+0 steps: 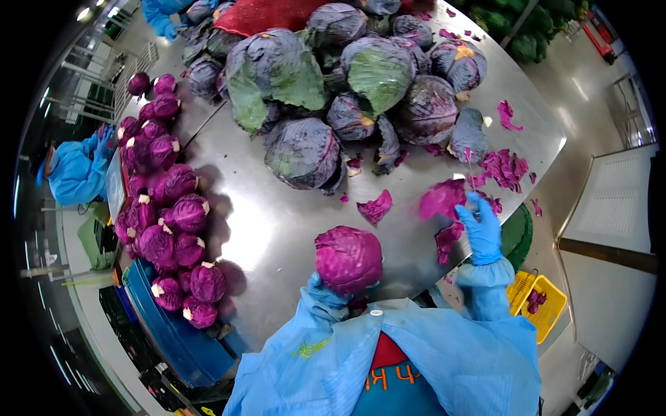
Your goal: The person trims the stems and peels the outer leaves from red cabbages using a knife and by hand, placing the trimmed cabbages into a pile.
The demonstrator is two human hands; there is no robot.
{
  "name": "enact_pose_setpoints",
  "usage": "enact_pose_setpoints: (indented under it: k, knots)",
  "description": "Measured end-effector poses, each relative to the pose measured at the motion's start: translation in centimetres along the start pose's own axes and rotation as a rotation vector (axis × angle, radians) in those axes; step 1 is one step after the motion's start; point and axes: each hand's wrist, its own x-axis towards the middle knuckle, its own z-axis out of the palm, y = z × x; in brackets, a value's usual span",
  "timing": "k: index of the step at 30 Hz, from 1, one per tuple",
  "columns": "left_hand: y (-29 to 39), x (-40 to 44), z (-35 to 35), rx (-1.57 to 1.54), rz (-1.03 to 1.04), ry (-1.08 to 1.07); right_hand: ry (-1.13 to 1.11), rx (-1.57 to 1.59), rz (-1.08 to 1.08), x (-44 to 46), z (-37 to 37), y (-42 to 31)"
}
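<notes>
My left hand point(325, 297), in a blue glove, is wrapped round a peeled red cabbage point(348, 258) from below and the left, close to my chest. My right hand point(480, 225), also gloved, is at the table's right edge with its fingers curled. A thin, narrow blade, which looks like a small knife point(470, 166), sticks up from it; the handle is hidden. Beside these fingers is a motion-blurred purple cabbage leaf point(441, 201); whether the hand touches it I cannot tell. Loose leaf pieces point(449, 239) lie just below.
Untrimmed red cabbages point(302, 154) with outer leaves are heaped at the back of the steel table point(277, 222). Peeled ones point(173, 184) line its left side above a blue bin point(177, 333). A yellow crate point(548, 308) stands at right on the floor. A co-worker point(73, 170) is at far left.
</notes>
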Motion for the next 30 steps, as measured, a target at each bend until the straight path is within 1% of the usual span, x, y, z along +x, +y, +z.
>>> enact_pose_setpoints:
  k: [1,3,4,5,6,7,8,10,13,14,15,17,18,20,22,24,25,26,27,29,30]
  knots:
    - [0.6,0.1,0.3,0.013,0.008,-0.014,0.136,-0.09,-0.062,0.1,-0.4,-0.2]
    - [1.8,0.1,1.3,0.098,0.062,-0.049,0.231,0.091,-0.069,0.1,-0.2,0.5]
    - [2.5,0.1,1.7,0.143,0.092,-0.054,0.124,0.406,0.12,-0.6,0.5,-1.3]
    - [3.1,0.0,2.2,0.202,0.133,-0.06,0.028,0.805,0.259,-1.7,2.1,-3.4]
    - [3.5,0.0,2.4,0.259,0.172,-0.064,-0.18,0.936,0.386,-2.6,3.8,-3.5]
    - [4.0,0.0,2.9,0.324,0.213,-0.072,-0.309,1.019,0.44,-3.5,5.9,-5.5]
    - [4.6,0.0,3.2,0.411,0.255,-0.068,-0.546,1.192,0.517,-4.2,9.2,-4.1]
    - [5.4,-0.2,3.4,0.6,0.35,-0.046,-0.689,1.265,0.581,-5.6,14.0,-6.6]
    - [6.1,-0.2,2.4,0.974,0.48,0.055,-0.626,1.371,0.443,-6.0,21.2,-4.9]
    - [5.8,0.0,2.1,1.04,0.53,0.074,-0.521,1.322,0.415,-5.3,21.8,-4.8]
    - [5.4,0.3,2.0,1.087,0.536,0.095,-0.442,1.327,0.415,-5.0,21.5,-4.5]
    - [4.1,1.1,1.8,1.167,0.543,0.132,-0.278,1.321,0.412,-4.1,19.0,-3.6]
    - [3.2,1.4,2.2,1.232,0.535,0.149,-0.17,1.315,0.472,-3.2,17.1,-3.5]
    - [2.3,2.5,1.5,1.443,0.512,0.098,-0.046,1.268,0.418,-2.0,13.6,-0.6]
    - [1.0,3.3,1.9,1.617,0.455,0.085,-0.004,1.248,0.318,-1.9,9.4,2.7]
    - [-0.2,4.2,1.9,1.852,0.48,0.034,0.127,1.193,0.323,-2.2,5.2,5.6]
    - [-0.7,4.7,1.9,1.97,0.493,0.004,0.181,1.118,0.284,-2.5,2.8,6.6]
    - [-1.2,5.0,3.0,2.1,0.476,-0.014,0.263,1.131,0.298,-3.0,0.9,7.4]
    - [-1.8,5.3,3.1,2.088,0.529,-0.02,0.323,1.167,0.301,-3.3,-0.8,8.7]
    - [-2.9,5.8,3.2,2.061,0.635,-0.031,0.546,0.963,0.555,-4.4,-3.4,16.9]
    - [-3.0,6.3,2.7,2.053,0.684,-0.054,0.571,0.885,0.542,-4.7,-4.0,16.5]
